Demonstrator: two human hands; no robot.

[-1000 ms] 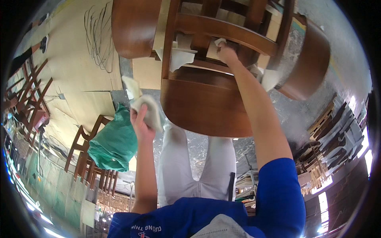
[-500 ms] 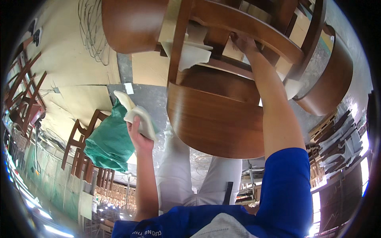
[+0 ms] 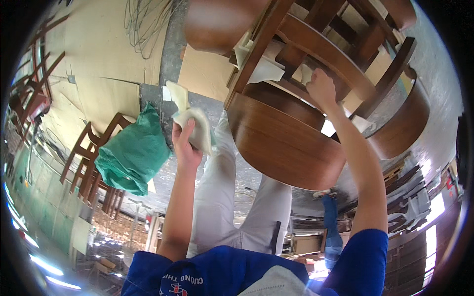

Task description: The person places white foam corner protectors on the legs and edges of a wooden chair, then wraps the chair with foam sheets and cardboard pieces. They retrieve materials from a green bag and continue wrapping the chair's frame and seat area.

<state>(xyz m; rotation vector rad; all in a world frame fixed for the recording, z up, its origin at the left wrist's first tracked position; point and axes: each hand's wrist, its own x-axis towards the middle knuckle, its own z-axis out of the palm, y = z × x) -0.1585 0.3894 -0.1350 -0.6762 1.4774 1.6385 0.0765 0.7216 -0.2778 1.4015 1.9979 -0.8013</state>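
– What does the left hand [image 3: 186, 145] hold?
– It grips floppy cream sheets of padding-like material [image 3: 198, 130]; they're left of the glossy brown wooden chair with a rounded seat [image 3: 286, 143].
– And the right hand [image 3: 322, 90]?
– Its fingers look curled, near the chair's curved back rail [image 3: 330, 51]; whether they grip anything, I cannot tell.
– Farther out?
– Another cream sheet [image 3: 266, 71] lies by the chair's upright post [image 3: 259, 49]; a green cloth bundle [image 3: 133, 153] sits left of the left hand, beside dark wooden chairs [image 3: 87, 153].

Grey floor [image 3: 171, 59], tan sheets [image 3: 101, 54] flat at ten o'clock, white scrap [image 3: 167, 93] beside them, wire loops [image 3: 142, 29] toward eleven o'clock
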